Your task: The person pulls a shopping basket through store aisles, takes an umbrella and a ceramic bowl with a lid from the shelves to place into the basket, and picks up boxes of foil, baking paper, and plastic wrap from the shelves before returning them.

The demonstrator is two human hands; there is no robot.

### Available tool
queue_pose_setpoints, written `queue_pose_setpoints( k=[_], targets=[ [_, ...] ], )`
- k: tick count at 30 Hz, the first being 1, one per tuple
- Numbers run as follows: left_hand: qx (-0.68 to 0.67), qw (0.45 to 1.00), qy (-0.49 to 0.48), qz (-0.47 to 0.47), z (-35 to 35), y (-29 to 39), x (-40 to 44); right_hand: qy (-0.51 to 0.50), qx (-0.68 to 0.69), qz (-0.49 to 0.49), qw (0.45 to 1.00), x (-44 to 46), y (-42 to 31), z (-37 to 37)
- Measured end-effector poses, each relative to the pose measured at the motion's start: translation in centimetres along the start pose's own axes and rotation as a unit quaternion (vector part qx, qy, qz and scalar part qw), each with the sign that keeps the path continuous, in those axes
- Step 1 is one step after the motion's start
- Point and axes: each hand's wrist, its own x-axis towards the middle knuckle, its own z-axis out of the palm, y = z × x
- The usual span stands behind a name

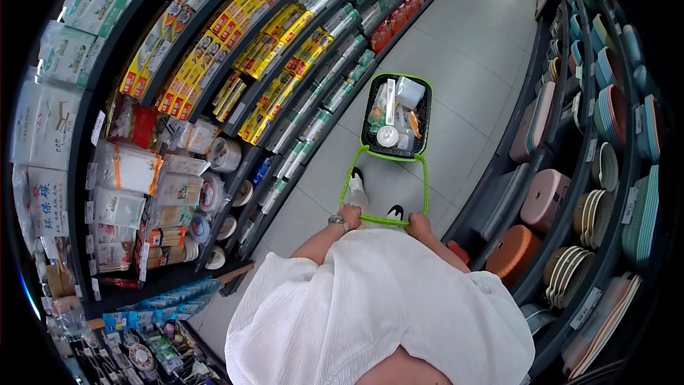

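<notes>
Both hands are closed around the bright green handle (385, 221) of a shopping basket: my left hand (349, 216) at its left corner, with a watch on the wrist, and my right hand (419, 225) at its right corner. The black basket with a green rim (372, 85) stands on the floor ahead of me. In it lie a white box-like pack (410, 92), a long white item (390, 103), a round white item (387, 136), an orange-edged pack (414, 124) and some clear packaging.
Shelves on the left hold yellow boxes (271, 32), bagged goods (128, 167) and rolls. On the right, shelves carry bowls (570, 276), a pink basin (544, 199) and an orange one (514, 255). A tiled aisle (470, 43) runs between them; my feet show behind the basket.
</notes>
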Motion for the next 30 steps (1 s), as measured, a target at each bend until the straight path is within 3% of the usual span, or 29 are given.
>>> queue_pose_setpoints(
  k=[4, 6, 16, 19, 21, 25, 27, 30],
  targets=[
    [-0.01, 0.999, -0.054, 0.002, -1.1, -0.5, 1.3, 0.002, -0.009, 0.012, 1.0, 0.6, 0.4, -0.2],
    [-0.026, 0.994, -0.088, 0.054, -1.7, -1.4, 2.4, 0.015, -0.016, -0.001, 1.0, 1.4, 0.3, -0.8],
    [-0.041, 0.995, -0.083, 0.032, -7.3, -5.0, 9.6, 0.0, -0.017, 0.029, 0.999, 10.3, 1.1, -2.3],
    [-0.038, 0.997, -0.057, 0.042, -8.9, -7.2, 12.2, -0.002, 0.014, 0.013, 1.0, 13.7, 0.9, -3.1],
    [-0.043, 0.998, -0.025, 0.033, -10.4, -8.7, 14.0, -0.073, 0.016, 0.017, 0.997, 16.5, -0.4, -4.6],
    [-0.092, 0.995, 0.026, 0.006, -14.2, -10.2, 15.9, -0.055, -0.005, 0.036, 0.998, 20.0, -3.0, -6.2],
    [-0.09, 0.995, 0.036, 0.021, -15.3, -11.2, 17.2, 0.017, 0.016, 0.04, 0.999, 21.4, -4.0, -6.9],
    [-0.107, 0.989, 0.072, 0.071, -15.9, -12.7, 18.9, 0.006, 0.016, 0.037, 0.999, 23.3, -4.9, -9.0]
  ],
)
